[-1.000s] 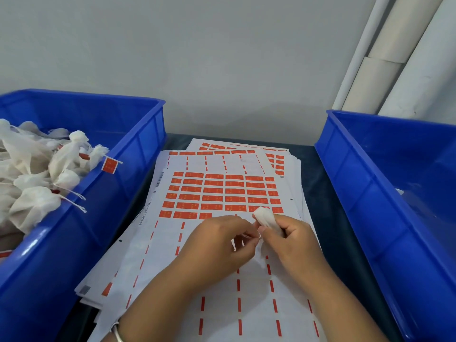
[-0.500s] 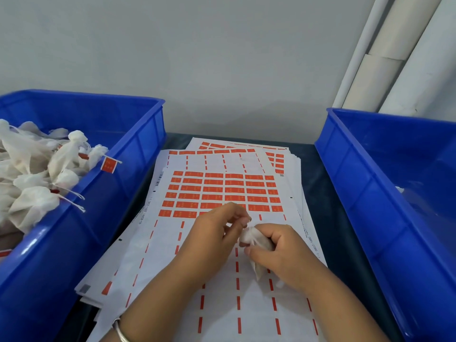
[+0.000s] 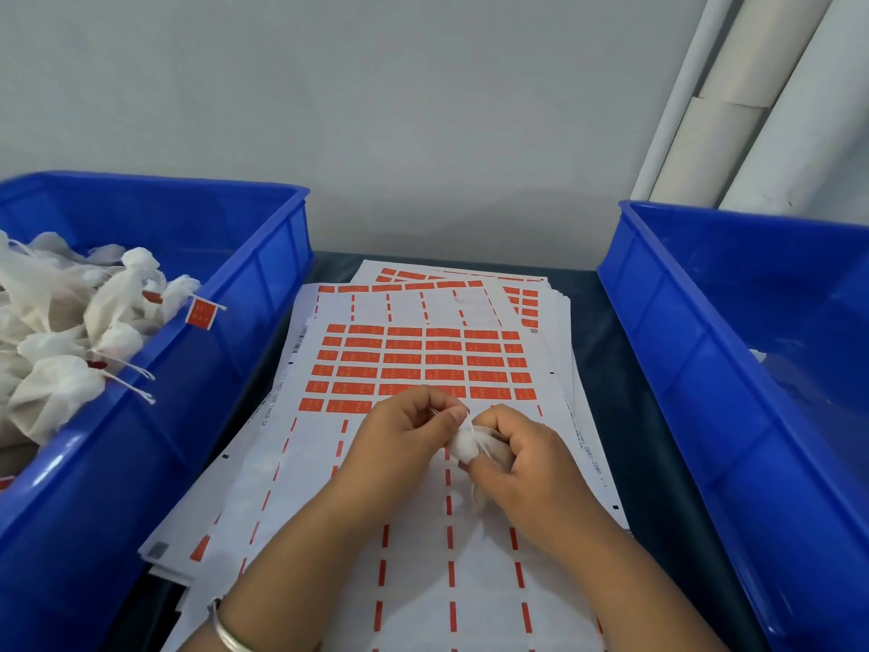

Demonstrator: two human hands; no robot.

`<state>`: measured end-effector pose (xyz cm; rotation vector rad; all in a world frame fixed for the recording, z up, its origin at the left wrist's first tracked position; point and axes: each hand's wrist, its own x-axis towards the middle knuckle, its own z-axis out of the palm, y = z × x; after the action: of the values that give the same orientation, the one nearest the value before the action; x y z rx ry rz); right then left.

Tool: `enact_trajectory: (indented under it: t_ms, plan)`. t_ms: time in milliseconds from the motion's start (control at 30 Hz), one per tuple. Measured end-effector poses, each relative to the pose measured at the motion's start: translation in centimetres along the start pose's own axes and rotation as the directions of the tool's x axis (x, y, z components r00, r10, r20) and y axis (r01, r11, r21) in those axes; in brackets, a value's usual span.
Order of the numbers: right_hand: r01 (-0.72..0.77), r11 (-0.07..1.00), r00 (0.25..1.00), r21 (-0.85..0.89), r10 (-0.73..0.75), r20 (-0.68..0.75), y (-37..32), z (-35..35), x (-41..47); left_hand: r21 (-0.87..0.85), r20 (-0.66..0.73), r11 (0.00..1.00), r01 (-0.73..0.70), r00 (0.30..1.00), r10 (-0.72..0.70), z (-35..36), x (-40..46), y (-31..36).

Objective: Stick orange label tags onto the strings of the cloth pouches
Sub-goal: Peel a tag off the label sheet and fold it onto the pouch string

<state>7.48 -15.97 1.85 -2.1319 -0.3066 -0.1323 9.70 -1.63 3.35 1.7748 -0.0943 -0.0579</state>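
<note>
- Pouch [image 3: 475, 447] sits in my right hand [image 3: 522, 468], fingers curled round it, above the label sheet [image 3: 423, 364] on the desk.
- Left hand [image 3: 399, 440] is just left of it, fingertips pinching the string [image 3: 466, 416] at the pouch's top.
- String runs up-left; remaining orange labels lie just beyond both hands, left hand nearer.
- No label on my fingers that I can see.

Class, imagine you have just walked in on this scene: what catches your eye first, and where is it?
Centre: two hands, left hand and right hand, work a white cloth pouch above the sheet of orange labels. At left, a blue bin holds piled pouches, one orange tag over its rim.
</note>
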Motion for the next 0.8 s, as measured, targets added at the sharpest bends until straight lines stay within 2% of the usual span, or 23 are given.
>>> enact_trajectory:
  t_ms: [200, 300, 500, 700, 800]
  plan:
    - [0.071, 0.996, 0.994, 0.052, -0.066, -0.084, -0.5, 0.2, -0.2, -0.169, -0.018, 0.98, 0.104, 0.994, -0.108, 0.0, 0.0, 0.4]
    - [0.063, 0.989, 0.992, 0.133, -0.047, -0.121, -0.8, 0.2, -0.3, -0.243, 0.001, 0.96, 0.141, 0.989, -0.145, -0.1, 0.0, 0.5]
    - [0.094, 0.982, 0.985, 0.164, -0.068, -0.156, -1.1, 0.2, -0.3, -0.224, 0.023, 0.956, 0.187, 0.982, -0.187, -0.1, 0.1, 0.2]
    - [0.072, 0.971, 0.98, 0.226, -0.027, -0.196, -1.1, 0.2, -0.2, -0.219, 0.024, 0.931, 0.291, 0.956, -0.293, 0.0, 0.5, 0.2]
    - [0.042, 0.967, 0.976, 0.249, 0.013, -0.217, -1.0, 0.1, -0.2, -0.182, 0.029, 0.937, 0.297, 0.954, -0.297, 0.1, 0.5, 0.0]
